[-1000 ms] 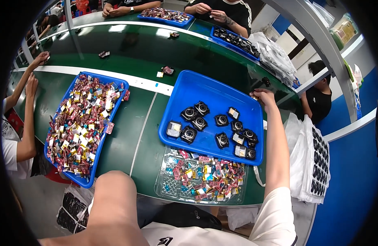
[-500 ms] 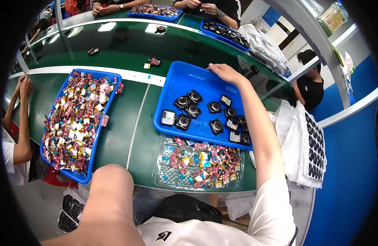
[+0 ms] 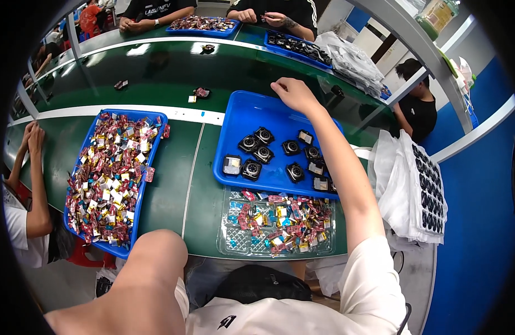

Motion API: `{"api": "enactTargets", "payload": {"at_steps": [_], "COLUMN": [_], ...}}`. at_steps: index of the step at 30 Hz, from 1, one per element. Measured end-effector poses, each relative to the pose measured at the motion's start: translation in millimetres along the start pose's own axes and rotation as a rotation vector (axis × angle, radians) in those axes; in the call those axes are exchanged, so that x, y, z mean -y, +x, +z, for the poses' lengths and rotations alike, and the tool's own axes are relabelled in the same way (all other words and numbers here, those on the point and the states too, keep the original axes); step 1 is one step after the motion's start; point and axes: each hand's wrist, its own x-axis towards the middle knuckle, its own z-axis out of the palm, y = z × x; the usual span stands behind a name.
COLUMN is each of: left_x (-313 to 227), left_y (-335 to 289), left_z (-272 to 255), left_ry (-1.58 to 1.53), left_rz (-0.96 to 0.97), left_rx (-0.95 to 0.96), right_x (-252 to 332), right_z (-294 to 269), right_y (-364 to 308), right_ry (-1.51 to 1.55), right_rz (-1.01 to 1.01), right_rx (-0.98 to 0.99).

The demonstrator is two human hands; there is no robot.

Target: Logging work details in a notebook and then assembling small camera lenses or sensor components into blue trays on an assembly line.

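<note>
My right arm reaches across a blue tray (image 3: 249, 109), and my right hand (image 3: 292, 94) is over its far rim. The fingers are curled in; whatever they hold, if anything, is hidden. In the tray lie several black smartwatch cases (image 3: 263, 154), some with round backs up, others showing pale rectangular insides. My left arm (image 3: 151, 262) is bent at the lower left, its rounded elbow toward the table edge; the left hand does not show. Under the tray's near edge sits a clear plastic tray (image 3: 228, 231) with small red, yellow, white and blue electronic parts (image 3: 291, 223).
A second blue tray (image 3: 139, 218) heaped with similar parts stands left. A green belt (image 3: 162, 72) behind a white rail (image 3: 182, 114) carries a few loose pieces. White sheets with black cases (image 3: 430, 190) are stacked right. Co-workers sit opposite, left and right. Metal posts rise at right.
My right hand has shifted slightly up and left past the tray's far rim, and its fingers have curled in. The whole view has tilted a little; the trays keep their places.
</note>
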Motion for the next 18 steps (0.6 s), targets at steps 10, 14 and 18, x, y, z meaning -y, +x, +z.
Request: {"api": "enactTargets", "payload": {"at_steps": [10,14,18], "left_x": [36.3,38.8,37.5], "left_y": [33.0,39.6,24.9], "left_z": [-5.7,-17.2,-24.5], "left_ry": [-0.024,0.113,0.183], "left_rz": [0.022,-0.072,-0.159], "left_rx": [0.009,0.162,0.188], "right_x": [155.4,153.1,153.6], "right_z": [-48.6,41.5,84.2], "right_y": [-314.8,-391.7,-435.2], "right_ry": [0.923,0.991,1.046], "right_rz": [-0.683,-0.064,-0.272], "right_rx": [0.687,1.174,1.106]}}
